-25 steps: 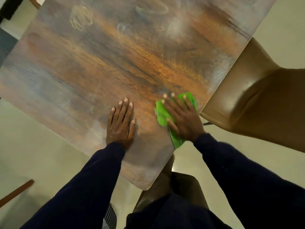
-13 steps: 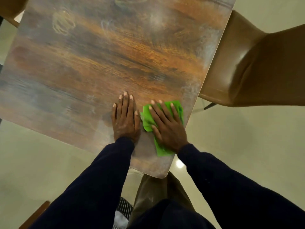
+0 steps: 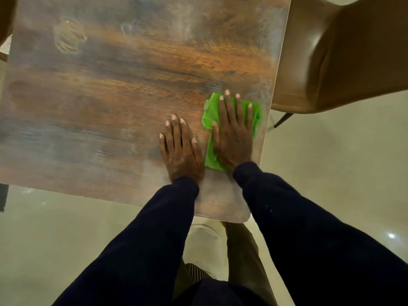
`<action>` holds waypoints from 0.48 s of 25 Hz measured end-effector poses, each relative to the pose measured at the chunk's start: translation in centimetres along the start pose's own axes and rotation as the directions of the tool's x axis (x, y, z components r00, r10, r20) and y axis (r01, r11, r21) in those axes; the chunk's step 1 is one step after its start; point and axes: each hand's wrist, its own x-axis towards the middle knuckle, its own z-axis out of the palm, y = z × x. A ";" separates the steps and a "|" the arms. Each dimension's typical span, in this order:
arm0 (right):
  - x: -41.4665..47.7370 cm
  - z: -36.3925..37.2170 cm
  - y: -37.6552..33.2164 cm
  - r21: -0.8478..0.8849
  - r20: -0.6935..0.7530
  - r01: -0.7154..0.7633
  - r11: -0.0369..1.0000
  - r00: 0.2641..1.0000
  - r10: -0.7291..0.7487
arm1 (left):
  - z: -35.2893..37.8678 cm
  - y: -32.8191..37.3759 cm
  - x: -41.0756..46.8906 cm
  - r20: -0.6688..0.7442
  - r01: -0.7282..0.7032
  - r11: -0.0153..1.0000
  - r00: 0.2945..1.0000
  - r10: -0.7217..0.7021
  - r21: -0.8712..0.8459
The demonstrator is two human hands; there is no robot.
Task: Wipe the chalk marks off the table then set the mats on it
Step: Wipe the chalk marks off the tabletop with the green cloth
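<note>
Two hands lie flat on the table, side by side close to its near right corner. The left hand rests palm down on the bare wood-grain top, fingers straight and held close together, and it holds nothing. Just to its right, the right hand presses palm down on a green cloth, fingers straight and slightly spread. The tips of its longest fingers reach past the cloth's far edge onto the table. The cloth lies crumpled beneath the palm, showing along the thumb side and by the little finger, near the table's right edge. The left thumb is close to the cloth; whether it touches I cannot tell. Dark sleeves cover both arms to the wrists.

A small greyish patch sits at the cloth's left edge — too small to tell whether it is a label, and nothing on it can be read.

Chalk marks show on the far part of the table, well apart from the hands: a yellowish scribble toward the far left, a fainter white loop to its right, and pale smears further right. A tan chair stands at the table's right side on a pale floor.
</note>
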 end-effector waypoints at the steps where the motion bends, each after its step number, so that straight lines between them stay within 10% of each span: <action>1: -1.9 -0.1 -0.5 0.009 0.022 0.050 0.999 0.999 -0.050 | -0.2 -0.1 -0.2 0.002 -0.008 1.000 1.000 0.008 -0.020; 6: -6.4 -1.6 2.9 0.005 0.124 0.316 0.949 0.941 -0.315 | -0.9 -0.6 -0.5 0.036 -0.032 0.988 0.999 0.038 -0.151; 12: 3.5 -1.8 6.0 -0.037 0.013 -0.069 0.997 0.998 0.069 | -0.2 -0.5 -0.4 0.038 -0.044 0.996 0.998 0.047 -0.076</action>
